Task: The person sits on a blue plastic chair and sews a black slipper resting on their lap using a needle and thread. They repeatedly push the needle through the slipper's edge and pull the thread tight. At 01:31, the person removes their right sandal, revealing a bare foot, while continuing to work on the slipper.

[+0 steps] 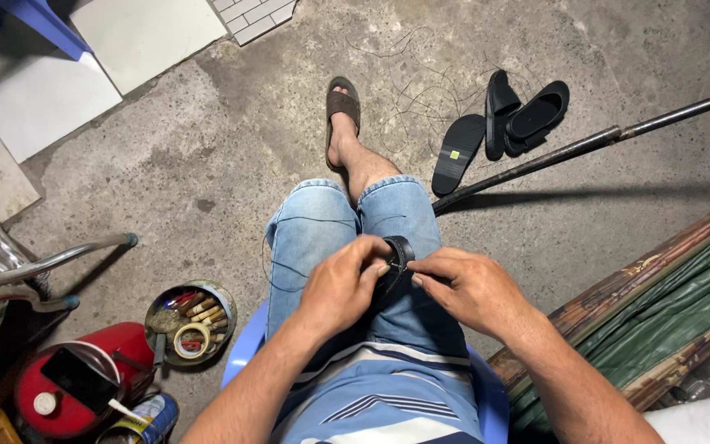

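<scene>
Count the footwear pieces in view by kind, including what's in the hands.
Black sandal piece held in both hands on the lap: 1
Brown slide sandal worn on the foot: 1
Black sandals lying loose on the concrete floor: 3
Total: 5

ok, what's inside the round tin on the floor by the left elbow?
The round tin holds a roll of tape, several wooden-handled tools and some small red and blue items. Its bottom and anything beneath that pile are covered.
</scene>
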